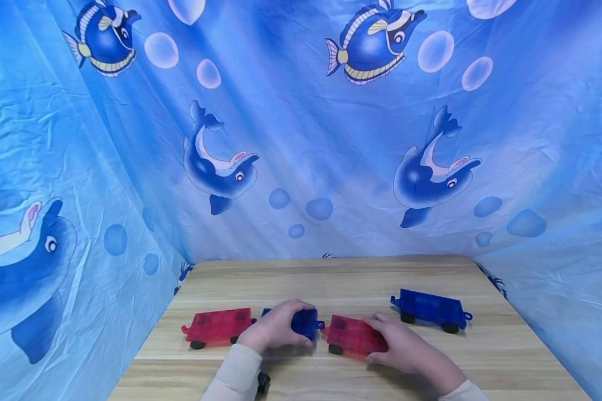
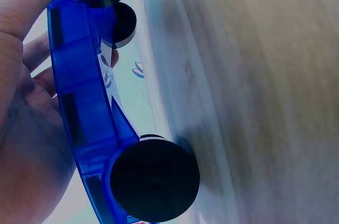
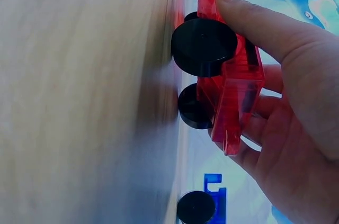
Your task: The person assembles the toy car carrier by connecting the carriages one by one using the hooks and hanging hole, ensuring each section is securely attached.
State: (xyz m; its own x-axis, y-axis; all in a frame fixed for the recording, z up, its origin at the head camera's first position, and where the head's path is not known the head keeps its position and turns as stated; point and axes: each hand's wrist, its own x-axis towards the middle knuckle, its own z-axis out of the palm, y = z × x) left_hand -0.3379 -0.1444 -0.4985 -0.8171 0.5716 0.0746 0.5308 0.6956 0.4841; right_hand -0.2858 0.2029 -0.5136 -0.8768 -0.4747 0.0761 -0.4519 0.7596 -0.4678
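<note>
Red toy wagon (image 1: 351, 334): pinched between thumb and fingers of my right hand (image 1: 401, 345), its long axis running leftward from that grip, angled slightly away from me, toward the blue toy wagon (image 1: 305, 323) gripped in my left hand (image 1: 279, 326). Between both grips, red hook (image 1: 324, 331) and blue ring (image 1: 321, 324) appear to meet; engagement cannot be confirmed. Second blue wagon (image 1: 431, 309) stands just beyond my right hand, which is the nearer one.

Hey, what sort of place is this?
Possibly a curtained-off play corner: there's a wood-grain table, red and blue toy wagons, and sea-animal cloth hanging behind and beside the table.
</note>
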